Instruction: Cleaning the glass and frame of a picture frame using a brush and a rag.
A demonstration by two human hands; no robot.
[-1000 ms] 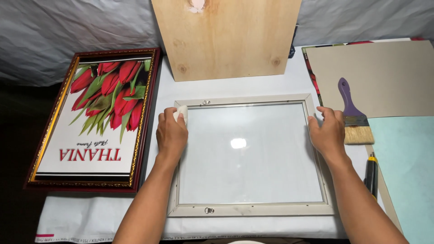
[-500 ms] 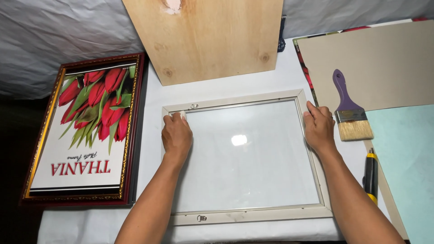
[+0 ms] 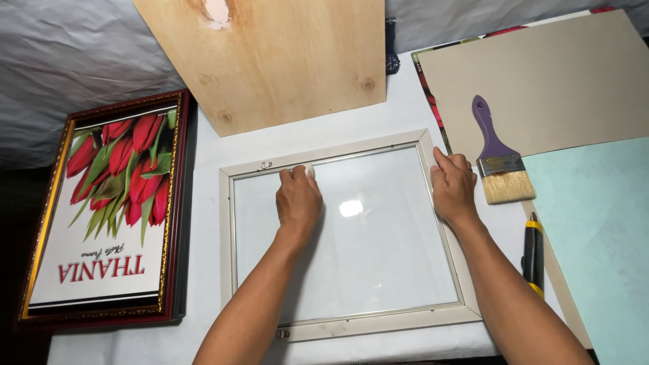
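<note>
- At the centre of the white counter (image 3: 203, 142) lies a pale picture frame (image 3: 224, 233) face down, with a glass pane (image 3: 365, 263) set in it and a lamp glare near the pane's middle.
- The left hand (image 3: 298, 201) presses flat on the glass near the frame's 12 o'clock edge, fingers curled over a small white cloth (image 3: 309, 170) of which only a corner shows past the fingertips.
- The right hand (image 3: 451, 186) rests on the frame's 3 o'clock rail near its upper corner, fingers bent over the rail and holding nothing else.
- Small metal hangers sit on the frame's rails at 12 and 6 o'clock.
- At 9 o'clock from the frame, just beside it, lies a dark red and gold framed print (image 3: 108, 209) of red tulips, upside down to the camera.
- At 12 o'clock a plywood board (image 3: 270, 54) leans or lies tilted; I cannot tell which.
- At 2 o'clock a grey cardboard sheet (image 3: 554, 88) carries a purple-handled paintbrush (image 3: 499, 154), bristles close to the right hand.
- At 4 o'clock a yellow and black utility knife (image 3: 533, 255) lies beside a pale green sheet (image 3: 595, 236).
</note>
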